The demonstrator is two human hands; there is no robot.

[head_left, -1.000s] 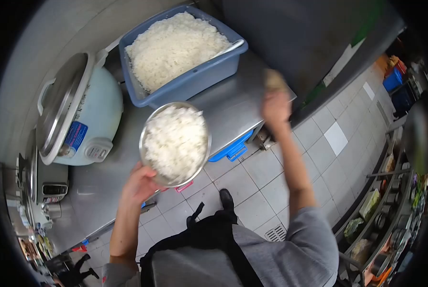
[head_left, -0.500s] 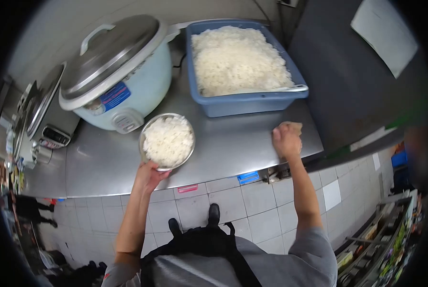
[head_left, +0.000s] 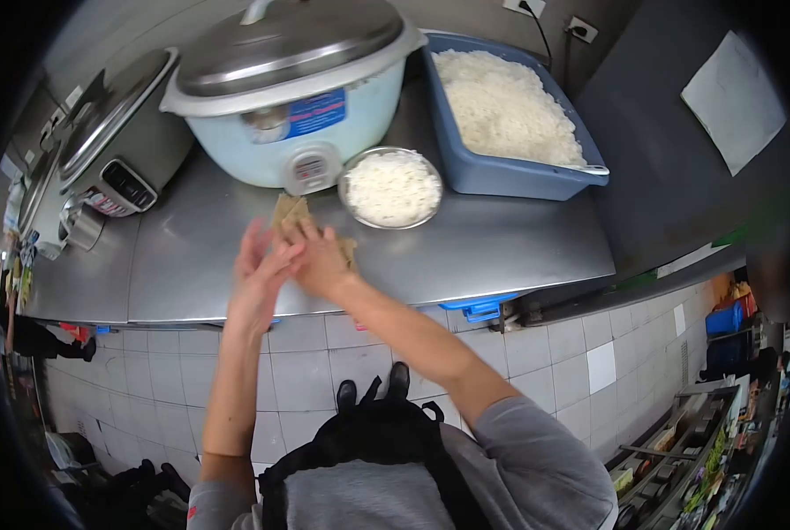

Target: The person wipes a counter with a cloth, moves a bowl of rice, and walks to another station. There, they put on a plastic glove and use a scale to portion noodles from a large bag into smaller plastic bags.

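Note:
My right hand (head_left: 321,261) presses a tan cloth (head_left: 291,212) onto the steel counter in front of the large rice cooker. Beside it on the left, my left hand (head_left: 264,268) is raised with its fingers apart and nothing in it, its fingertips close to the right hand. A round metal bowl heaped with white rice (head_left: 392,188) rests on the counter just right of the cooker. Behind and right of the bowl stands a blue tub (head_left: 510,181) full of white rice (head_left: 507,110), with a pale utensil handle along its front rim.
The large light-blue rice cooker (head_left: 359,119) has its lid on. A second cooker (head_left: 161,132) and a metal cup (head_left: 84,227) stand at the left. The steel counter's (head_left: 492,252) front edge faces me. Other people's dark-clothed legs show at far left.
My left hand has let go of the rice bowl, which now sits by the cooker. My right hand has moved left across the counter with the cloth. The view has shifted.

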